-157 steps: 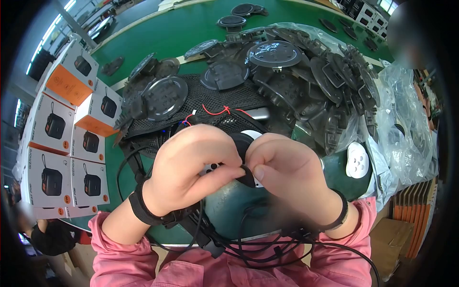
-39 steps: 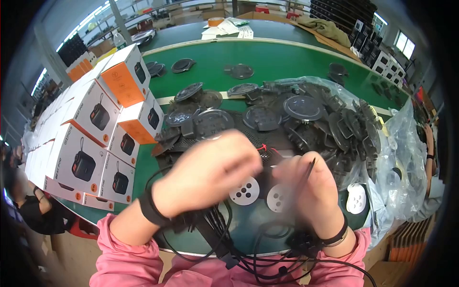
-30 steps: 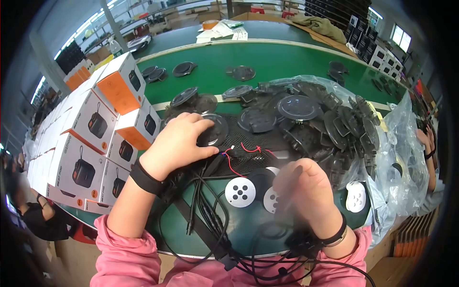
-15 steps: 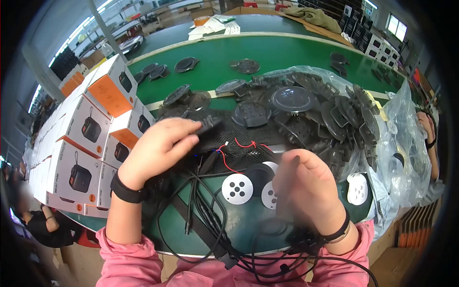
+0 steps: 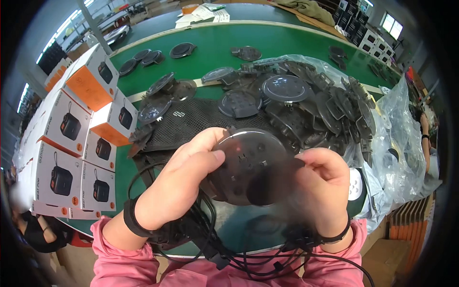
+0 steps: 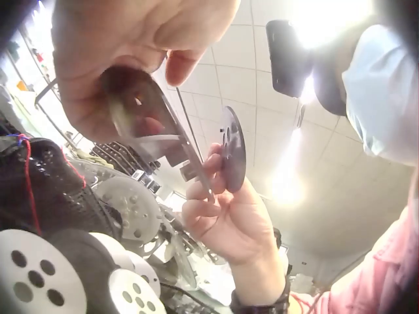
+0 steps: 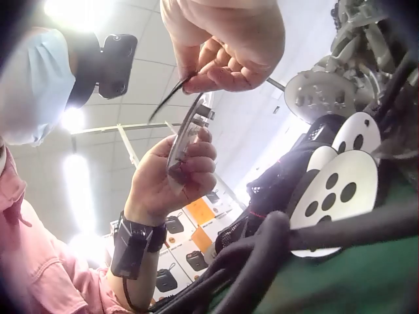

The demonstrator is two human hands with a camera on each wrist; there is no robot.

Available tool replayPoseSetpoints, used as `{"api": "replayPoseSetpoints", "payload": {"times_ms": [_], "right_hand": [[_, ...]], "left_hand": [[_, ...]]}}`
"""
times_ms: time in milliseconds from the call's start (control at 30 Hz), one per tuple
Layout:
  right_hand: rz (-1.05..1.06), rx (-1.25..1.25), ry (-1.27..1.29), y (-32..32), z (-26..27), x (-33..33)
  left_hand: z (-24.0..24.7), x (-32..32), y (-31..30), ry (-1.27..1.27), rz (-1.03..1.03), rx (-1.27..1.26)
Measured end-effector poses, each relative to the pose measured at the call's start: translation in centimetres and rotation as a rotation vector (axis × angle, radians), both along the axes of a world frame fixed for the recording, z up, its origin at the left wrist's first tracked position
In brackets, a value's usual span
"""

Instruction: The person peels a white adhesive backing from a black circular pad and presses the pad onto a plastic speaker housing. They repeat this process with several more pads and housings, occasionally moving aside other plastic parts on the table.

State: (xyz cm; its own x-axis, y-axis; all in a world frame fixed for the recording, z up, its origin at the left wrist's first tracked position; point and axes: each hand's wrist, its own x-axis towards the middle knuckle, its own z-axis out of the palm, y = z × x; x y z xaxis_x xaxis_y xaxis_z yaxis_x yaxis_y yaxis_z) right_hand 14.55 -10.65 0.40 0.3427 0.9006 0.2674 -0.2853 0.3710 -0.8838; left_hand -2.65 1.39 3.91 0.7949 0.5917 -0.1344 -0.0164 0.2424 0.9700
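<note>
My left hand (image 5: 177,184) grips the rim of a round, dark see-through plastic cover (image 5: 246,153), thumb on its face, held up over the bench. Small clips and slots stand on the side turned toward me. My right hand (image 5: 327,184) pinches a thin black round pad (image 6: 234,154) by its edge. In the head view the pad blurs in front of the cover's lower right; in the right wrist view the pad (image 7: 167,98) is edge-on, close by the cover's rim. White discs with five holes (image 6: 49,281) lie below the hands, beside a black mesh bag (image 5: 189,125).
Many similar dark covers (image 5: 287,88) are heaped on the bench behind and to the right. White and orange speaker boxes (image 5: 56,174) are stacked at left. Black cables (image 5: 205,244) run along the front edge. Clear plastic bags (image 5: 399,138) and a white holed piece (image 5: 355,184) lie at right.
My left hand has reached to the pile, picked up a cover and brought it back to the middle. My right hand still pinches the black pad, now overlapping the cover in the head view.
</note>
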Motion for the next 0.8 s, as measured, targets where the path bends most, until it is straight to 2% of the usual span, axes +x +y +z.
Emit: {"api": "replayPoseSetpoints", "payload": {"times_ms": [33, 67, 133, 167, 200, 233, 267, 333, 567, 800], "right_hand": [[-0.087, -0.009, -0.083, -0.1, 0.2, -0.1], [-0.087, -0.017, -0.084, -0.1, 0.3, 0.0], [-0.161, 0.023, -0.58, -0.1, 0.7, 0.3], [-0.177, -0.005, -0.636, -0.2, 0.9, 0.1], [-0.173, -0.013, -0.638, -0.2, 1.0, 0.0], [-0.213, 0.023, -0.754, -0.3, 1.1, 0.0], [-0.253, 0.059, -0.87, -0.3, 1.1, 0.0], [-0.263, 0.086, -0.915, -0.3, 1.1, -0.1], [-0.282, 0.277, -1.131, -0.3, 0.9, 0.2], [-0.244, 0.337, -1.198, -0.5, 1.2, 0.5]], "left_hand": [[-0.3, 0.0, 0.0, 0.002, 0.024, 0.002], [-0.3, 0.0, -0.1, 0.002, 0.024, -0.006], [-0.2, 0.0, -0.2, 0.074, -0.028, 0.058], [-0.3, 0.0, -0.1, 0.072, -0.026, 0.05], [-0.4, 0.0, 0.0, 0.08, -0.052, 0.156], [-0.6, 0.0, 0.1, 0.087, -0.079, 0.264], [-1.0, 0.0, 0.4, 0.085, -0.078, 0.259], [-2.3, 0.0, 1.3, -0.096, -0.142, 0.873], [-1.3, -0.1, 1.1, -0.156, -0.21, 0.875], [-1.7, 0.2, 0.9, -0.252, -0.193, 1.07]]}}
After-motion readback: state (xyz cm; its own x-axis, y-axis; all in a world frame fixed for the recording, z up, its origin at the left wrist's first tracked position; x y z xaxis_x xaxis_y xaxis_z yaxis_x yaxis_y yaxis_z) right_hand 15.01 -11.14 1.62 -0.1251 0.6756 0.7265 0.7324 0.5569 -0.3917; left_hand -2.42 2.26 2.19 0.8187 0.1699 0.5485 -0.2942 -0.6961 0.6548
